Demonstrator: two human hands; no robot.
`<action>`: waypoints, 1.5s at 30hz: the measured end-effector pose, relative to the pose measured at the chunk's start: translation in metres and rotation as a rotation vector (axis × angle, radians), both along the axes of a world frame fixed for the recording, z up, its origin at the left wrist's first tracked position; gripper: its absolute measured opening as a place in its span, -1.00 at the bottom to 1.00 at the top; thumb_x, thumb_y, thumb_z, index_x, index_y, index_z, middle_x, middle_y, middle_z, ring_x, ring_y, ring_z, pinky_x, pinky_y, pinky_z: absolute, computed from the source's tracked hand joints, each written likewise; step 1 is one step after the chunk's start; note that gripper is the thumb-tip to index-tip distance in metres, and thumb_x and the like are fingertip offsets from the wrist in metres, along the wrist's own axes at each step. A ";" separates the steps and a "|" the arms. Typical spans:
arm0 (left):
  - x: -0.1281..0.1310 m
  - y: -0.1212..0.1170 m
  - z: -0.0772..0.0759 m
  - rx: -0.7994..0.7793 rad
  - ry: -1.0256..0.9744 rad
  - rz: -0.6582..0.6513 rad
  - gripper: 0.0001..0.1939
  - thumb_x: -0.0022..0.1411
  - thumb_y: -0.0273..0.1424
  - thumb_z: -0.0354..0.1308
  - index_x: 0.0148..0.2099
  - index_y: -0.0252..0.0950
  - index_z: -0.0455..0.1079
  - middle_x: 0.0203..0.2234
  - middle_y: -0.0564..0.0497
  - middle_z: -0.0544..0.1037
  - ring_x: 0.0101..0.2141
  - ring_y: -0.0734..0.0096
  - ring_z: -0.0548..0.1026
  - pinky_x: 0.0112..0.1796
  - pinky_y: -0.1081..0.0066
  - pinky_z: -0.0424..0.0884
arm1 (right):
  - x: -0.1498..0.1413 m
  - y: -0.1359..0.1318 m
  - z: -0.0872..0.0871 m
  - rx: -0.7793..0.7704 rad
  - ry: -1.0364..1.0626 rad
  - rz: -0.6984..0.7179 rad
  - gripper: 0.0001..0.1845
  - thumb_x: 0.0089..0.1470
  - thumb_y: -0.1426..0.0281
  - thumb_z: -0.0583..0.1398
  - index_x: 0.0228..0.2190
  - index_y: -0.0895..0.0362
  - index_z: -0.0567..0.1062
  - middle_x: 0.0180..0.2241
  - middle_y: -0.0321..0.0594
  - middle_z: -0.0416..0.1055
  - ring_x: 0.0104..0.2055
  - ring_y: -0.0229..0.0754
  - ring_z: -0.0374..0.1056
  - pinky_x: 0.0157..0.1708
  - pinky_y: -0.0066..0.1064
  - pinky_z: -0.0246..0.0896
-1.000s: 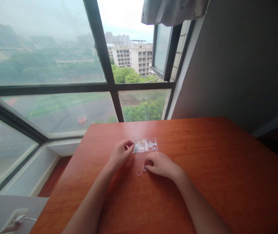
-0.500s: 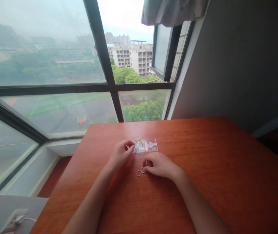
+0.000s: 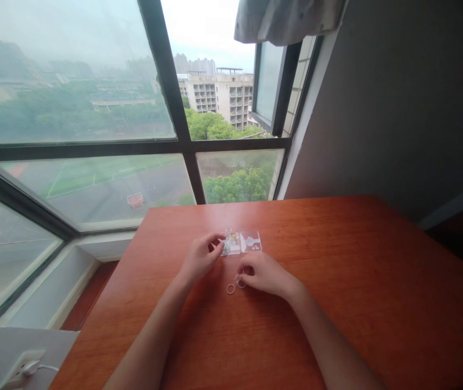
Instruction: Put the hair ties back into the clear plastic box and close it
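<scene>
A small clear plastic box (image 3: pixel 235 249) lies with its lid (image 3: pixel 251 242) folded open to the right. Small rings and other metallic-looking pieces sit in its compartments. My left hand (image 3: pixel 202 255) grips the box's left edge between thumb and fingers, hiding that corner. Below the lid, my right hand (image 3: pixel 267 274) is closed in a pinch on a small pale ring (image 3: pixel 237 278). Another ring (image 3: pixel 241 285) shows just under those fingertips, partly covered. A separate pale ring (image 3: pixel 230 289) lies flat on the table to the left of them.
The reddish-brown wooden table (image 3: pixel 337 260) reaches to a dark-framed window (image 3: pixel 231 145) at the back. A grey wall (image 3: pixel 386 108) rises on the right. A wall socket with a white plug (image 3: pixel 32 368) is at lower left, beyond the table's edge.
My right fingertips have shifted slightly, and a ring in them now appears lifted and tilted over another. My left hand stays at the box.
</scene>
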State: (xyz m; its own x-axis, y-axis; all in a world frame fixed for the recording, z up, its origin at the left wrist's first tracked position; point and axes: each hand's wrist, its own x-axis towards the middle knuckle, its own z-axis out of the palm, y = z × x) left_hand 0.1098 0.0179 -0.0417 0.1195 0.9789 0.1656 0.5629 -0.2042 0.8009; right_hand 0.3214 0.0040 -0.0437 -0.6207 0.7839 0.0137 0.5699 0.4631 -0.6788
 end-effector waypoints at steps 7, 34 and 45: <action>0.011 -0.007 0.006 0.003 -0.005 -0.110 -0.75 0.18 -0.30 0.12 -0.19 -0.32 0.51 -0.52 0.04 0.50 -0.55 0.53 0.32 -0.50 0.53 0.25 | -0.001 0.007 -0.001 0.114 0.151 -0.248 -0.93 0.05 0.42 0.20 -0.45 0.12 0.50 -0.47 -0.29 0.43 -0.42 -0.27 0.28 -0.39 -0.48 0.10; 0.011 -0.003 -0.012 0.154 0.246 0.070 -0.86 0.19 -0.41 0.07 -0.26 -0.25 0.45 -0.42 0.06 0.49 -0.50 0.48 0.36 -0.41 0.47 0.26 | 0.013 0.003 0.003 -0.134 -0.009 0.019 -0.95 -0.07 0.41 0.28 -0.46 0.13 0.53 -0.49 -0.35 0.46 -0.45 -0.32 0.29 -0.50 -0.53 0.04; -0.019 0.004 -0.001 0.121 0.220 0.055 -0.85 0.18 -0.37 0.09 -0.26 -0.27 0.46 -0.39 0.04 0.51 -0.50 0.48 0.36 -0.42 0.47 0.29 | 0.011 0.003 -0.004 -0.104 -0.044 0.006 -0.84 -0.06 0.28 0.31 -0.43 0.10 0.55 -0.50 -0.37 0.45 -0.49 -0.34 0.25 -0.53 -0.53 -0.01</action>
State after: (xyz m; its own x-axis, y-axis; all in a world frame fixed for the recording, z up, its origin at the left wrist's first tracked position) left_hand 0.0912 0.0219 -0.0427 0.1126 0.9596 0.2578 0.7340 -0.2552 0.6294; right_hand 0.3327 0.0066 -0.0479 -0.6234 0.7761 -0.0949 0.5976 0.3947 -0.6979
